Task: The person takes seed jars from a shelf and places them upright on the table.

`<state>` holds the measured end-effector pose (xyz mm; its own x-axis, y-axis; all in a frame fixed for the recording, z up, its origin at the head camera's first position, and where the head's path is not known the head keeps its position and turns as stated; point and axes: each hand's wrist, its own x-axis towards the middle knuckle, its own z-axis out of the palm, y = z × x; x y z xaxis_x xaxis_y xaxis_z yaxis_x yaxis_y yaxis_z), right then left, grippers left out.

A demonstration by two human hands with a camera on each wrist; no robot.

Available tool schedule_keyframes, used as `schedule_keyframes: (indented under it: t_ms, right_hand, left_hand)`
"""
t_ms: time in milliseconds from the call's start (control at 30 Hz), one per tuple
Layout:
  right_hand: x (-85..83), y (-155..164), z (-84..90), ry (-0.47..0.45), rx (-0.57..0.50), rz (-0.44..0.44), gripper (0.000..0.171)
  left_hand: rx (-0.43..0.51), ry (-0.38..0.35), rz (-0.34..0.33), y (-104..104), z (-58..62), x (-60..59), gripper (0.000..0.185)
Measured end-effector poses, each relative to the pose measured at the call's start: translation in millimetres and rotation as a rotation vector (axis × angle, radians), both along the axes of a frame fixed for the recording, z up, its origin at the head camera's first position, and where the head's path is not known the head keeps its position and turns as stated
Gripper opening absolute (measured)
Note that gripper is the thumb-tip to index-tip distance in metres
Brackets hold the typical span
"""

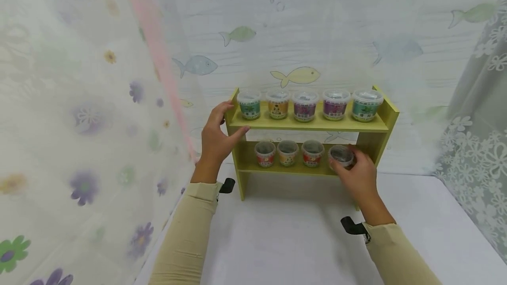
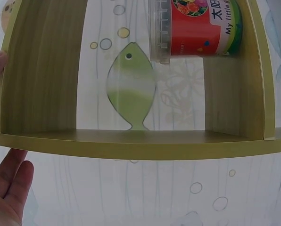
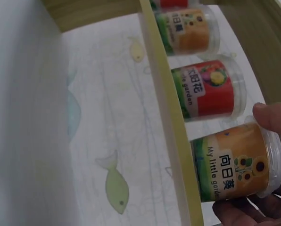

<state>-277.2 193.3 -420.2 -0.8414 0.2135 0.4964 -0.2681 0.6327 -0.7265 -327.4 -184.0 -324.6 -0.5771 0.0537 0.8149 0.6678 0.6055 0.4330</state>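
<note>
draped nook, room type unclear | fish-print sheet [image 1: 317,38] | flower-print sheet [image 1: 87,144] | white tabletop [image 1: 285,232]

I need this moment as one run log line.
left hand: grips rack | right hand: grips orange-labelled cup at lower shelf | upper shelf: five lidded cups

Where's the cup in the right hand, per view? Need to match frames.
Head: right of centre, below mid-height; held cup is rightmost in the lower row, gripped by the right hand.
Left wrist: not in it; the red-labelled cup is another one.
Right wrist: lower right, orange label.
Shared landmark: yellow-green shelf.
</note>
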Motion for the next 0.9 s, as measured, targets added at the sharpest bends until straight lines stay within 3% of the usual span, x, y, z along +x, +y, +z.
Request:
schedule_keyframes:
  t_ms: [300,533,633,800,900]
  right_hand:
    - [-12.5,5.9,2.6,-0.113,0.068,-0.001,0.081]
    - [-0.9,6.0,14.9,-0.128,0.114,0.021,0.09]
    - [8.5,5.1,24.6,-0.031,0.147,0.024,0.083]
    - [21.1,5.6,45.4,0.228,0.212,0.043,0.063]
    - [26.7,8.4,60.6,0.308,0.232,0.078,0.057]
  left_hand:
    - [-0.013,-0.002,0.019,0.5,-0.5,-1.2,0.07]
    - [-0.02,-0.004,0.032,0.9,-0.1,0.2,0.07]
    - [-0.016,0.0,0.027,0.7,-0.2,0.9,0.07]
    - [-0.016,-0.001,0.026,0.5,-1.4,1.1,0.069]
    - [-0.013,-0.001,0.031,-0.2,-2.3,0.9,0.069]
